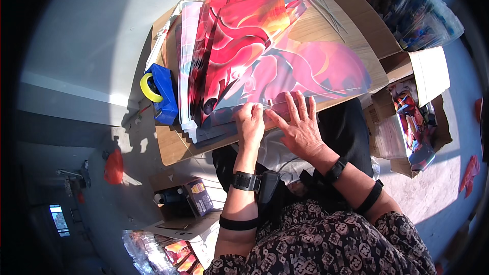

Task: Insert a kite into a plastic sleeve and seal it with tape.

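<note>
A thin pink and grey printed sheet [326, 66] with a swirling flame pattern lies spread on the wooden table, its near edge along the table's front. My left hand [249, 127] is closed at that edge, thumb and fingers pressed together. What it pinches is too small to make out. Just to its right, my right hand [301, 131] lies with fingers spread on the same edge. A small pale bit shows between the hands. Beyond them, folded red printed sheets [239, 30] overlap the spread one, next to a stack of layered sheets [187, 71] on the left.
A blue tape dispenser [164, 94] with yellow tape sits at the table's left edge. Thin rods [323, 7] lie at the far right of the table [369, 51]. An open carton [407, 127] of printed pieces stands at right; plastic-wrapped bundles [412, 10] lie behind. Another box [196, 198] is below left.
</note>
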`<action>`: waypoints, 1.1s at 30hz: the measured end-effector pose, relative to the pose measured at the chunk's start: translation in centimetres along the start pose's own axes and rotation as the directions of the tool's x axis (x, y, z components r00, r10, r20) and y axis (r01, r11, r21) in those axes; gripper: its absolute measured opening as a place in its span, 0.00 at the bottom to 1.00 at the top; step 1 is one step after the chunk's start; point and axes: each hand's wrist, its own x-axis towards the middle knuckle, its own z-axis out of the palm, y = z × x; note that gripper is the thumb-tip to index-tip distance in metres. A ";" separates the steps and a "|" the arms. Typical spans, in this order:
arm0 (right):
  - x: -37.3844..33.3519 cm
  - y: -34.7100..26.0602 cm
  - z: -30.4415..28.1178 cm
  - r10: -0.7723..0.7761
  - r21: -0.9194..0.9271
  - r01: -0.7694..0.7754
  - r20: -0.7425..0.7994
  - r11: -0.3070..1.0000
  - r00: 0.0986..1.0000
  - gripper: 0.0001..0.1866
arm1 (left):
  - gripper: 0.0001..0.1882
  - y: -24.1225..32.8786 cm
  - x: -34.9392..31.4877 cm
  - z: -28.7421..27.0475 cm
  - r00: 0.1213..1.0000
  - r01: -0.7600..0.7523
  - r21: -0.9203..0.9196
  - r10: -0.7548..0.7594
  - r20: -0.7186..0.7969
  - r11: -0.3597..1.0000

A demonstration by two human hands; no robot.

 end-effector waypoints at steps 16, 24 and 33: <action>1.1 0.7 -1.7 -0.039 0.052 0.039 0.012 0.998 0.999 0.49 | 0.25 3.1 -4.2 -0.3 0.759 -0.533 0.725 0.626 0.181 0.436; 1.4 0.8 0.0 -0.066 -0.041 0.068 0.056 0.997 0.996 0.47 | 0.32 0.9 -3.8 0.2 0.846 -0.486 0.773 0.440 0.301 0.407; 0.7 2.0 -0.8 -0.027 -0.146 0.035 0.058 0.989 0.998 0.48 | 0.38 0.2 -4.2 -0.5 0.898 -0.339 0.857 0.406 0.171 0.389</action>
